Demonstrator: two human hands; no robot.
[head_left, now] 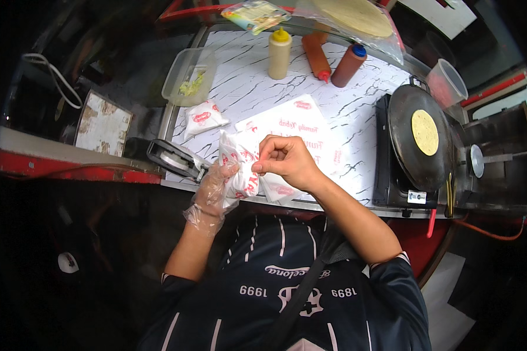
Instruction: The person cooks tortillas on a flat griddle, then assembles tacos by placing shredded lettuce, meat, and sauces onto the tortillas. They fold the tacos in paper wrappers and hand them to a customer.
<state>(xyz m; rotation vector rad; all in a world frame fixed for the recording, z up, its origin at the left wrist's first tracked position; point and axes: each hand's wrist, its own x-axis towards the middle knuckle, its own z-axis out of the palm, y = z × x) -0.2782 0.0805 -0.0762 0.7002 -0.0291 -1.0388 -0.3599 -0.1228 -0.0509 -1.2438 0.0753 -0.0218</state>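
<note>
My left hand [209, 190], in a clear plastic glove, grips a parcel wrapped in white paper with red print [239, 165] over the counter's near edge. At the parcel's right side is my bare right hand [286, 157], its thumb and forefinger pinched together. Whatever those fingertips hold is too small to make out. Just left of the parcel lies a black tape dispenser [175, 159]. A second wrapped parcel [204, 119] rests behind it. Printed wrapping sheets [301, 120] lie flat beyond and partly beneath my right hand.
A flatbread [425, 133] sits on a round black griddle [401, 126] over a gas stove at right. Behind stand a yellow-capped bottle [279, 55], a blue-capped bottle [348, 65] and a tilted red-tipped bottle [315, 55]. A plastic tub [175, 73] holds chopped greens.
</note>
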